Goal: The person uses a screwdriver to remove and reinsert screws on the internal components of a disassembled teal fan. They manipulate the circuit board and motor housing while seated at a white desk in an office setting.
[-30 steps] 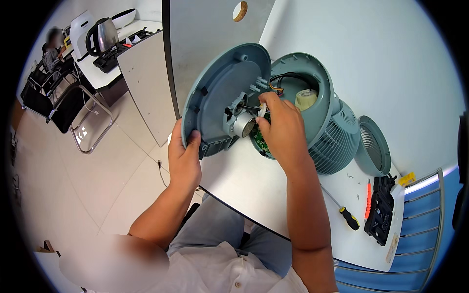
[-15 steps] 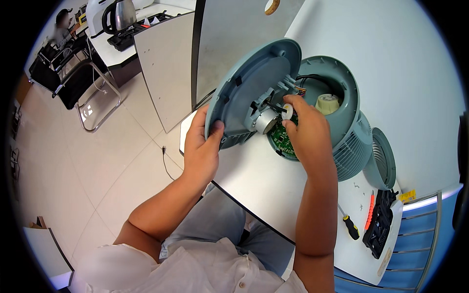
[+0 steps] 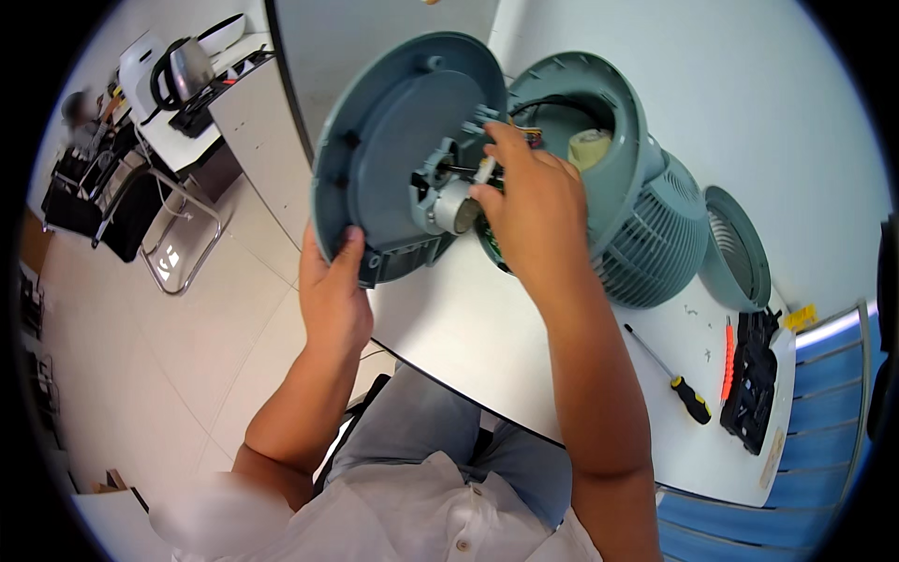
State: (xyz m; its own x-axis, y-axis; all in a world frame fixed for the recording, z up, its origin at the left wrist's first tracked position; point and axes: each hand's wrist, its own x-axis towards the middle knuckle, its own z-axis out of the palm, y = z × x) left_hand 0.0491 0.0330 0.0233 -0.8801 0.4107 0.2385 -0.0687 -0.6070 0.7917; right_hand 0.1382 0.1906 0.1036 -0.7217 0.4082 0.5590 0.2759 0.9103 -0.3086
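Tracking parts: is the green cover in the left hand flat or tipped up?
Tipped up: the cover slants in the left hand, its hollow inside showing.

Clock face as viewed, centred on fan cage (image 3: pixel 660 239). Open shell (image 3: pixel 626 150): 11, against cage. Loose ring (image 3: pixel 740 245): 3, just beside. Tool tray (image 3: pixel 752 384): 5; slim rod (image 3: pixel 728 361) on its 9 side. Screwdriver (image 3: pixel 670 375): 6. All on table (image 3: pixel 459 347). Round cover (image 3: pixel 393 140): between 9 and 10; motor (image 3: pixel 454 208) in it at 4–5, left hand (image 3: pixel 335 300) on its rim at 7, right hand (image 3: pixel 538 201) toward 4.
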